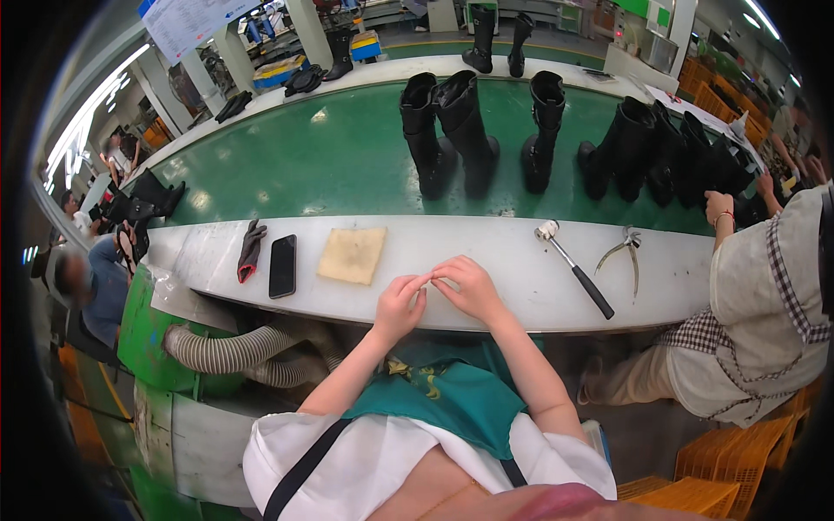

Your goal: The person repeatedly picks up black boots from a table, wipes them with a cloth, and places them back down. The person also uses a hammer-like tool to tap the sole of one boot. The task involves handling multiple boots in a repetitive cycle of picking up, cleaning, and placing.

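My left hand (pixel 400 307) and my right hand (pixel 469 288) meet at the fingertips over the near edge of the white worktop (pixel 452 239). The fingers of both are loosely bent, thumbs apart from them, and I see nothing held. Nearest to my left hand lies a flat, pale yellow sponge pad (pixel 352 255). Left of it are a black phone (pixel 282 267) and a dark glove (pixel 251 250) with a red cuff. To the right of my hands rest a hammer (pixel 575 269) with a black handle and a pair of pincers (pixel 632 260).
Beyond the worktop runs a green conveyor belt (pixel 304 165) with several black boots (pixel 465 130) standing upright on it. A co-worker (pixel 764 286) in a light apron reaches toward boots at the right. Below left, a ribbed hose (pixel 217 349) joins a green machine (pixel 143 326). Orange crates (pixel 738 460) stand behind right.
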Demonstrator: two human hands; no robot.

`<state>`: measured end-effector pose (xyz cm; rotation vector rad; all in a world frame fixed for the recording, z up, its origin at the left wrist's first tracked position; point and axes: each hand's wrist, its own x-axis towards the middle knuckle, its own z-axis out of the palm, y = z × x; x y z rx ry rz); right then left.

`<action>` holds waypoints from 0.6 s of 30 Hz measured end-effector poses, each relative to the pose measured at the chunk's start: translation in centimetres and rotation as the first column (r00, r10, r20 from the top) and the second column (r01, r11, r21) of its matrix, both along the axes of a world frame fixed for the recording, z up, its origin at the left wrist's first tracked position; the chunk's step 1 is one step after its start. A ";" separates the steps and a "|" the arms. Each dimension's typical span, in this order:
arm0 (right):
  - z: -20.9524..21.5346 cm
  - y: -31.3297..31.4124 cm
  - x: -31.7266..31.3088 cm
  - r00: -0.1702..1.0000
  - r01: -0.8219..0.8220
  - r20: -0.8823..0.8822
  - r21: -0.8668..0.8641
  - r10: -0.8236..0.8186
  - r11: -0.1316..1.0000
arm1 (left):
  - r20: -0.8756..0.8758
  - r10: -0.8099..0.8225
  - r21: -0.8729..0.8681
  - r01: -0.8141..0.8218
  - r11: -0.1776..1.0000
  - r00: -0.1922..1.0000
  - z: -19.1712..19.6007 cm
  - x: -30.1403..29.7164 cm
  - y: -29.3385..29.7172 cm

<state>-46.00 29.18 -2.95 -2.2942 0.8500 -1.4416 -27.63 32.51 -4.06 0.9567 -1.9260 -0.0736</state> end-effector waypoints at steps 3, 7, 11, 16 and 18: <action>0.0 0.0 0.3 1.000 0.000 0.010 0.011 0.000 1.000 | 0.001 0.000 0.008 0.000 1.000 1.000 0.2 0.2 0.3; -0.2 0.0 0.7 1.000 0.007 0.018 -0.011 -0.007 1.000 | 0.007 0.013 0.033 -0.013 0.999 1.000 -0.3 0.5 0.4; 0.0 0.1 0.1 0.999 0.032 0.001 -0.008 -0.032 0.999 | 0.014 0.015 0.003 -0.016 1.000 1.000 -0.3 0.1 0.2; 0.4 0.5 0.6 1.000 0.008 -0.002 0.006 -0.008 1.000 | 0.012 0.028 0.004 -0.028 1.000 1.000 0.2 0.3 0.8; 0.3 0.5 0.7 1.000 0.006 -0.003 0.008 -0.006 1.000 | 0.010 0.030 0.002 -0.030 1.000 0.999 0.3 0.4 1.0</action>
